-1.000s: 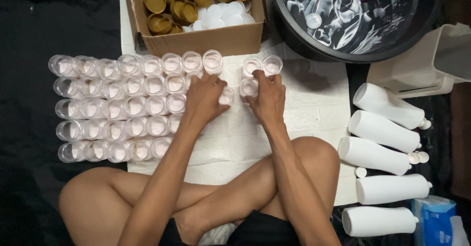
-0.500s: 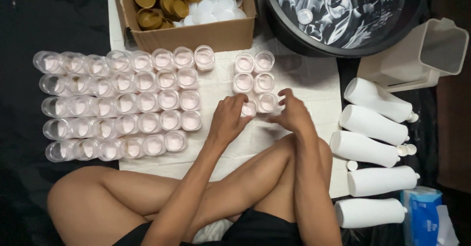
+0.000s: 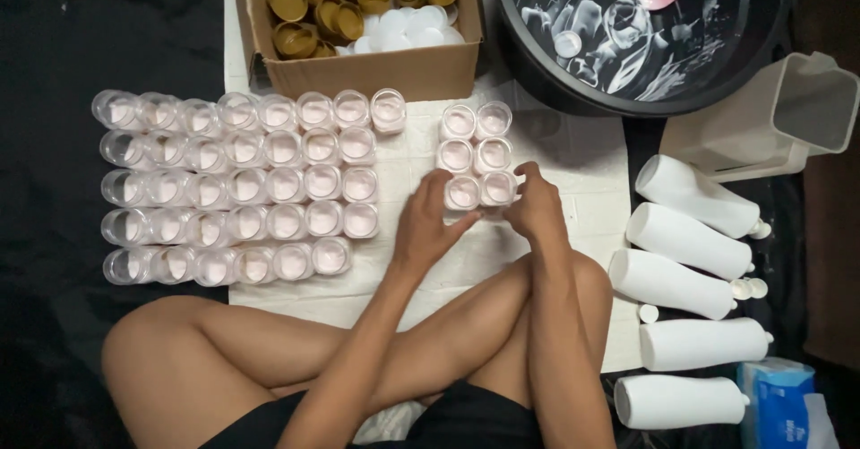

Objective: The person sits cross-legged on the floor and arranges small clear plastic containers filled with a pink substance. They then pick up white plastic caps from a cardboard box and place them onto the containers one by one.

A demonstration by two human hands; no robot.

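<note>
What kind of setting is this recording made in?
Probably a home floor used as a small hand-filling workspace: rows of small clear jars with pinkish filling on a white sheet, a cardboard box of gold lids, and white bottles lying alongside.
</note>
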